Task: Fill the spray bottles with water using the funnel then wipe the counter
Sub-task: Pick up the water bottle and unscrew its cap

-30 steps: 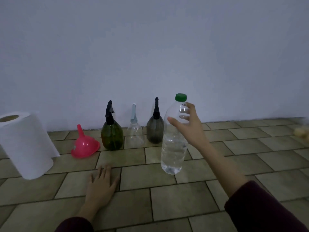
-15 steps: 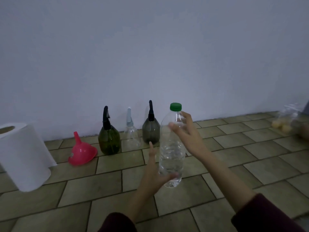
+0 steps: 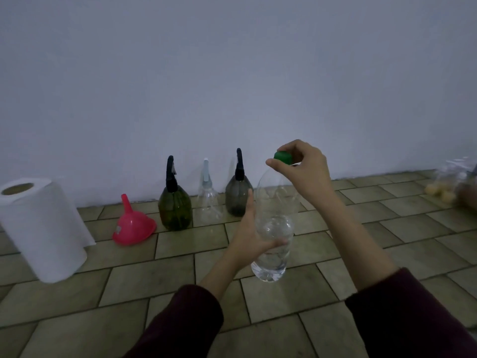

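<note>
Both hands now work the water bottle [image 3: 273, 228], lifted above the table [image 3: 129, 280]: left hand [image 3: 251, 237] grips its body, right hand [image 3: 300, 167] pinches the green cap [image 3: 282, 156]. Uncapping underway; next, likely seat the funnel [image 3: 134, 226] in a spray bottle [image 3: 175, 202].

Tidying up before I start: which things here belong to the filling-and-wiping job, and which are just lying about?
For the job: water bottle, green cap, pink funnel, three spray bottles, paper towel roll.
Lying about: bag of yellowish items.
</note>
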